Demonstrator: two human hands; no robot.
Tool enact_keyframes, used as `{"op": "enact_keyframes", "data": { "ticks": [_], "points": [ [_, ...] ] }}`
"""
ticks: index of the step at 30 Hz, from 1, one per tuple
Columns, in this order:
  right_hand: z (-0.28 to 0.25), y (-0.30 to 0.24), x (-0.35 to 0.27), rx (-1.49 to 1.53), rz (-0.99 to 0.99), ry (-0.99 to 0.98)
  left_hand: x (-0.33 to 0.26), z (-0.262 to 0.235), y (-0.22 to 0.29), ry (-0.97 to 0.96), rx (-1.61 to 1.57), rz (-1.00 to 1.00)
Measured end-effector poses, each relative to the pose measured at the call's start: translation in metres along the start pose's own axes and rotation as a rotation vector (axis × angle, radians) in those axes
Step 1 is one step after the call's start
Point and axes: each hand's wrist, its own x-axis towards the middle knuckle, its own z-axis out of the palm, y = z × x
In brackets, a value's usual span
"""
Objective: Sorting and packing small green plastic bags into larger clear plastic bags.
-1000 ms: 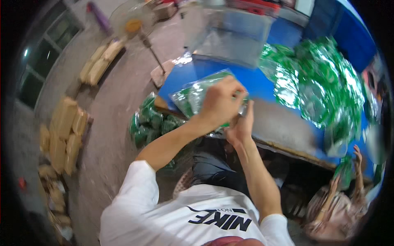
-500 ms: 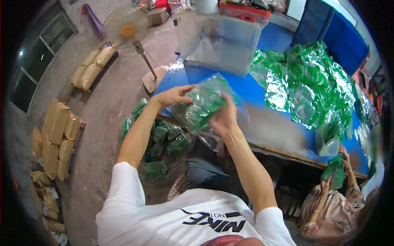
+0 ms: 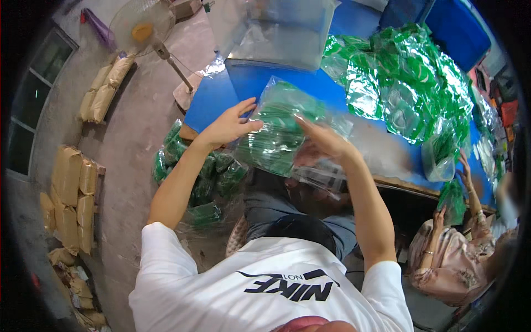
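A clear plastic bag packed with stacked green packets sits at the table's front edge, tilted, between my two hands. My left hand is beside its left edge, fingers spread and thumb pointing at the bag. My right hand lies along the bag's right side, partly behind shiny film and slightly blurred, with its fingers against the bag. Loose clear film hangs below that hand. Whether the table edge carries the bag's weight is hidden.
A heap of green-and-clear packets covers the right of the blue table. A translucent bin stands at the back. Filled green bags lie left below. A co-worker's hands hold a green packet at right. A fan stands far left.
My left hand's fingers have come off the bag and spread. The bag has turned so its stacked packets show edge-on. My right hand has shifted right, and the whole view has moved slightly.
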Motion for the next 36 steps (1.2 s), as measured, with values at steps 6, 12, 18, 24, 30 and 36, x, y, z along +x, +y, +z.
{"op": "enact_keyframes", "data": {
  "ticks": [6,12,18,24,30,36],
  "points": [
    [-0.05,0.048,0.059,-0.746,-0.327,0.854,0.039,0.01,-0.022,0.009,-0.044,0.093],
    [-0.042,0.04,0.041,-0.455,-0.354,0.795,0.052,0.016,-0.018,-0.077,-0.248,0.018],
    [-0.01,0.044,0.042,-0.566,-0.491,0.913,0.06,0.023,-0.019,-0.107,-0.415,-0.028],
    [-0.021,0.043,0.053,-0.66,-0.478,1.05,0.082,0.019,-0.001,-0.14,-0.12,-0.081],
    [-0.009,0.059,0.041,-0.536,-0.71,0.929,0.082,0.02,0.009,-0.258,0.025,-0.053],
    [-0.026,0.095,0.001,-0.807,-0.848,0.628,0.069,0.007,0.009,-0.256,0.177,0.039]
  ]
}}
